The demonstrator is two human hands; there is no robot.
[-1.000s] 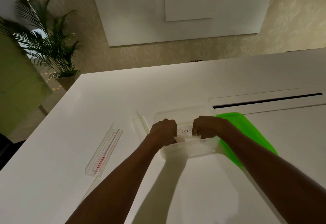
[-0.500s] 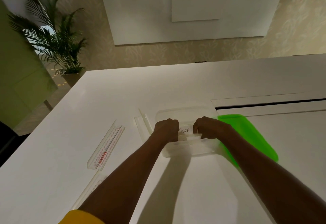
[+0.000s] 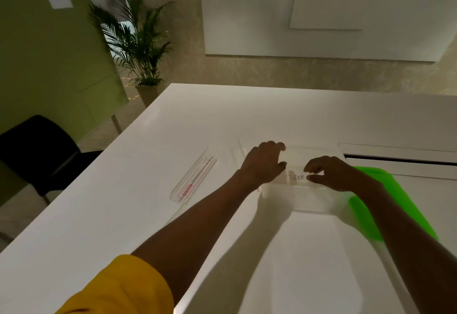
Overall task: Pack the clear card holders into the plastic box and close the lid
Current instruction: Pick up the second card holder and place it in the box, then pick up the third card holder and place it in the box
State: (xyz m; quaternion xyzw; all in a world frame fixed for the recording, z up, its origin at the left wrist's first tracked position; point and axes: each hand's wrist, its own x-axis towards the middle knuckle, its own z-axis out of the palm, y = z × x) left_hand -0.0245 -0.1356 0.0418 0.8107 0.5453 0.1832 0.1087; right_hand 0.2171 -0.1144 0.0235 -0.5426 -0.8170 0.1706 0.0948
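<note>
A clear plastic box stands open on the white table. Its bright green lid lies right of it, partly under my right forearm. A clear card holder with handwritten letters lies inside the box. My right hand pinches the holder's right end between thumb and fingers. My left hand hovers over the box's left end, fingers apart and holding nothing. A long clear holder with red print lies to the left. Another clear holder rests just beside the box.
A black chair stands off the table's left edge, with a potted palm behind it. A dark slot runs across the table at the right. A further clear strip peeks out by my left forearm.
My left hand has let go of the lettered holder and spread its fingers. The holder now lies lower in the box. The view has swung left and down.
</note>
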